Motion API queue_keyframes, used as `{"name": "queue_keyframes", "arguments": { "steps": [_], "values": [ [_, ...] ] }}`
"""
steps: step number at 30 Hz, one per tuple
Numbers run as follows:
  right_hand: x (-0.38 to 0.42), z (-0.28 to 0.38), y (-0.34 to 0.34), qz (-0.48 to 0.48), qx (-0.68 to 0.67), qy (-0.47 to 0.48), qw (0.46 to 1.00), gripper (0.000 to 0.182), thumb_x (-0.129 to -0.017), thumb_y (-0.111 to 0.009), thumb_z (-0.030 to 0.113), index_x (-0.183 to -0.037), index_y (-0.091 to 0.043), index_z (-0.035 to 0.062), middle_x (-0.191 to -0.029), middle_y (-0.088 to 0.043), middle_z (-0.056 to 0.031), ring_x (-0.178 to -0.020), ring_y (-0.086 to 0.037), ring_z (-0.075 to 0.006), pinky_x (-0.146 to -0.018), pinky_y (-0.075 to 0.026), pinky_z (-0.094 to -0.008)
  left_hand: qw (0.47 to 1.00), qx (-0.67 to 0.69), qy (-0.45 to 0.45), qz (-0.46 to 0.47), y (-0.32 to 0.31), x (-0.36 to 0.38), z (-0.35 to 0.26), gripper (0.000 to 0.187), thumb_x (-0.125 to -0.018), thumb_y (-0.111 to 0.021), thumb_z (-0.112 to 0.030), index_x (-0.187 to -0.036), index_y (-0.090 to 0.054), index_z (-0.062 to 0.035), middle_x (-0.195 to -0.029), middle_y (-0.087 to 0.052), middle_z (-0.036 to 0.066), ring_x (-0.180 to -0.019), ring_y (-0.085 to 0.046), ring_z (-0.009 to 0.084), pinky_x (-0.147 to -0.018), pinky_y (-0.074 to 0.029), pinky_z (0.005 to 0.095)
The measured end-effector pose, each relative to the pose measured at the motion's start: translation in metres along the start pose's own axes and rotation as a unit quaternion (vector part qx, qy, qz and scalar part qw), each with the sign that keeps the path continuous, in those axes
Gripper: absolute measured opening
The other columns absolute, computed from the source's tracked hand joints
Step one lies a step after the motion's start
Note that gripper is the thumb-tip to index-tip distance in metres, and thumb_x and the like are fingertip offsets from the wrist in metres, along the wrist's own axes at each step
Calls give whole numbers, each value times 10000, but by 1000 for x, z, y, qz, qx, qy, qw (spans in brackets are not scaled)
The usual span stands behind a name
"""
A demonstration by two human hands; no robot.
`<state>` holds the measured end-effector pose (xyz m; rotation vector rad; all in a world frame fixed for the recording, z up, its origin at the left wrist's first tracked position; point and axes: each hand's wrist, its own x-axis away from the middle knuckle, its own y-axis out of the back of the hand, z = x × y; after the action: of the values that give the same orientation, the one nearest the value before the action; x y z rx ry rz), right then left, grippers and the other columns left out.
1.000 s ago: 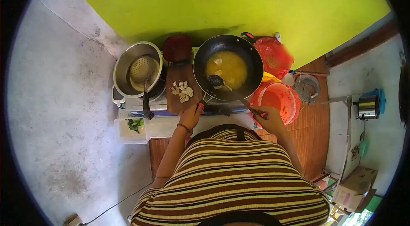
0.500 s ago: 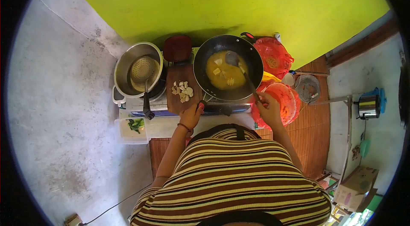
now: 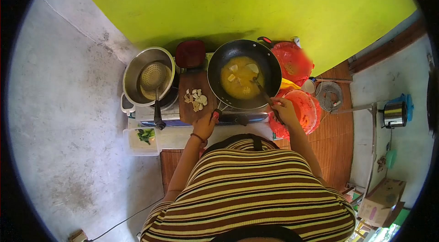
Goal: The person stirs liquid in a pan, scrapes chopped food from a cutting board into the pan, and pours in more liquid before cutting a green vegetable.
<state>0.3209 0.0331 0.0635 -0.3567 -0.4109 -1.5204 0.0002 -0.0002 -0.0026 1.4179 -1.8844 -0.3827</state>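
My left hand (image 3: 206, 124) is closed round the wok's handle (image 3: 216, 113), at the near left side of the black wok (image 3: 266, 57). Yellow broth (image 3: 238, 89) with several pale chunks fills the wok's bottom. My right hand (image 3: 285, 111) grips a dark, long-handled cooking spatula (image 3: 264, 91) from the wok's near right. Its lower end is dipped in the broth, so the head is hard to make out. Left of the wok, a brown cutting board (image 3: 194, 82) carries chopped pale pieces (image 3: 196, 100).
A steel pot (image 3: 129, 70) with a skimmer (image 3: 153, 75) resting in it stands at the left. In front is a plastic tub (image 3: 135, 147) with greens. A dark red container (image 3: 190, 54) stands behind the board; red plastic bags (image 3: 304, 105) lie right of the wok.
The spatula's head has gone from above the broth down into it. My right hand has shifted slightly left and its grip looks different. My left hand stays at the wok handle.
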Motion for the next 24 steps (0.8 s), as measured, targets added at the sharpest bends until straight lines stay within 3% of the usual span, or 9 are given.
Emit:
{"name": "queue_keyframes", "arguments": {
  "steps": [8,11,20,24],
  "values": [
    [-1,16,-11,23,-82,-22,996,333,-870,-528,65,-1188,-500,-29,-730,-658,-139,-396,-491,-108,-360,-385,-227,1000,-11,-7,-17,-9,-4,13,289,-923,-408,-359,-969,-542,-107,-922,-681,57,-939,-607,317,-892,-307,510],
    [-12,13,-13,40,-52,45,997,344,-865,-531,58,-1197,-496,-24,-743,-659,-140,-389,-492,-106,-353,-377,-227,1000,0,-12,-13,-5,-2,9,287,-921,-411,-360,-984,-539,-111,-922,-680,65,-932,-608,320,-890,-308,506],
    [-16,28,-27,-34,81,100,991,338,-842,-533,48,-1172,-519,-21,-712,-633,-113,-391,-498,-112,-356,-372,-232,1000,4,-11,-16,-6,-2,8,313,-927,-400,-377,-1011,-531,-106,-929,-676,82,-945,-600,338,-905,-296,513],
    [-19,5,-15,-63,129,121,982,337,-830,-528,51,-1161,-530,-12,-692,-625,-106,-399,-511,-124,-359,-383,-241,1000,-10,-4,-7,-4,-2,7,314,-925,-398,-373,-1005,-534,-102,-941,-675,80,-950,-597,337,-914,-289,515]
  ]
}}
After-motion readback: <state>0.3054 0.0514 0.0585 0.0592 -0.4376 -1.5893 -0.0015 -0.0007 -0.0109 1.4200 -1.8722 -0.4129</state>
